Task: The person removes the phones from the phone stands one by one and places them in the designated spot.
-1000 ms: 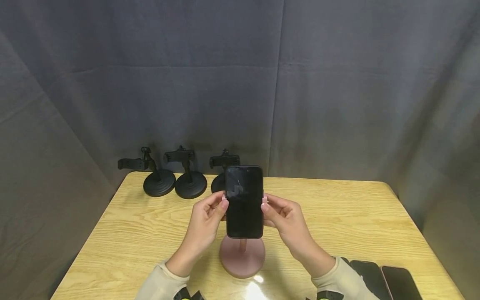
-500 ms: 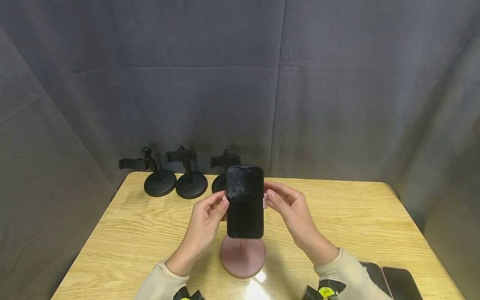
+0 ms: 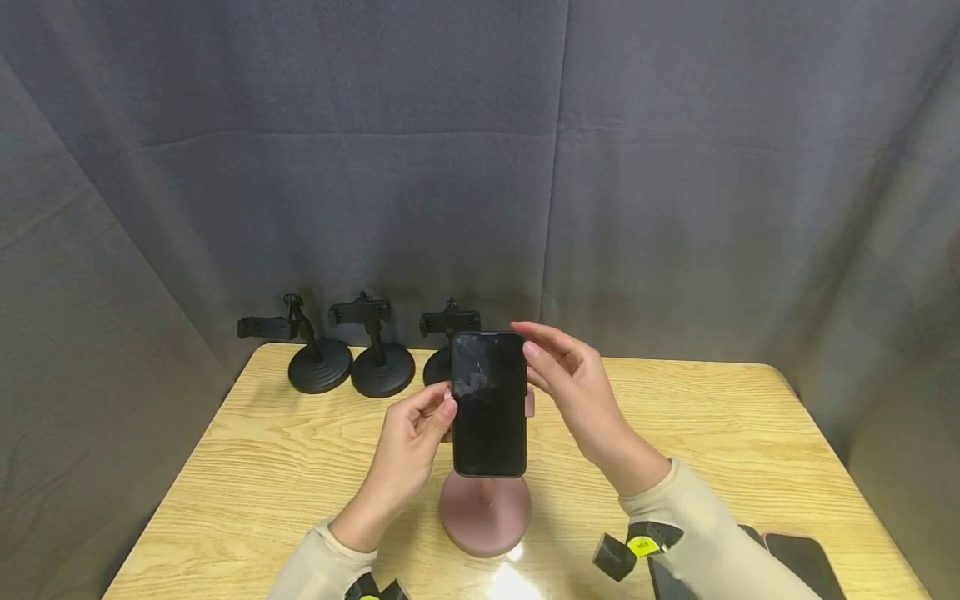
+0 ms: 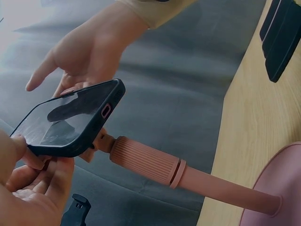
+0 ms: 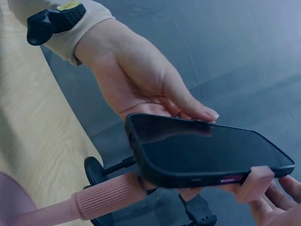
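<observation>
A black smartphone (image 3: 489, 404) stands upright, screen toward me, in the clamp of a pink phone stand (image 3: 486, 512). My left hand (image 3: 401, 467) pinches the clamp's left arm at the phone's edge, thumb in front and fingers behind. On the other side, my right hand (image 3: 588, 400) is at the phone's upper right corner, thumb by the edge and index finger stretched above it. The clamp's right arm (image 5: 256, 183) shows free of fingers in the right wrist view. In the left wrist view the phone (image 4: 75, 117) tops the stand's ribbed neck (image 4: 146, 160).
Three black phone stands, among them a left one (image 3: 318, 365) and a middle one (image 3: 382, 368), line the back of the wooden table (image 3: 712, 433). Other phones, one with a pink edge (image 3: 806, 560), lie at the front right, partly under my right sleeve. A grey curtain (image 3: 675, 208) hangs behind.
My right hand has let go of the clamp's right arm and moved up to the phone's upper right corner. The left hand and the phone have stayed in place.
</observation>
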Available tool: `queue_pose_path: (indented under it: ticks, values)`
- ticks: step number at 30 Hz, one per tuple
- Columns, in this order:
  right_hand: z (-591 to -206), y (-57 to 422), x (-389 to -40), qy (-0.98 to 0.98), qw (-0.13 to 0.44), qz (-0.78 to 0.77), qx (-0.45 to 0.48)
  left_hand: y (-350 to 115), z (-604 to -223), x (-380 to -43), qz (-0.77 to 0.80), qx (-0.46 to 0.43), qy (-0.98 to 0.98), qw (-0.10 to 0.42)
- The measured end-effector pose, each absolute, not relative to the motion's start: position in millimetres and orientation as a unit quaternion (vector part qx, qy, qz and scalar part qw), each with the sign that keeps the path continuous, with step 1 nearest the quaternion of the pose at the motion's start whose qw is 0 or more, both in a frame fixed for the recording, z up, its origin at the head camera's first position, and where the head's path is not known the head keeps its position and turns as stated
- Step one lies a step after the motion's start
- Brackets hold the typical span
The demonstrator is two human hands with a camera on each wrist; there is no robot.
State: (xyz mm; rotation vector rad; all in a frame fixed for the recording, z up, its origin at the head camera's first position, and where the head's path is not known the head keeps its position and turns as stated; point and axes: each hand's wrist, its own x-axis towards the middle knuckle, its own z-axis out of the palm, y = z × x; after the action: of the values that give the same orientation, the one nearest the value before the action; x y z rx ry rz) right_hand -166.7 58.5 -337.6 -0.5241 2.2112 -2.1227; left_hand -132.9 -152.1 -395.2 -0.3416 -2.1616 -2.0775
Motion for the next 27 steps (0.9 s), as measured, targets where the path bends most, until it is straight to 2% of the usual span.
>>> queue_pose_path:
  ticks: [10, 18, 27]
  values:
    - [-329, 41, -175, 0.697, 0.028, -0.693, -0.182, -154, -393, -132, -0.690, -0.111, -0.714, 0.055]
    - [-328, 30, -175, 0.716, -0.006, -0.664, -0.215, -154, -394, -133, -0.686, -0.105, -0.718, 0.053]
    - [-333, 28, -176, 0.719, -0.046, -0.651, -0.238, -149, -395, -134, -0.664, -0.124, -0.732, 0.089]
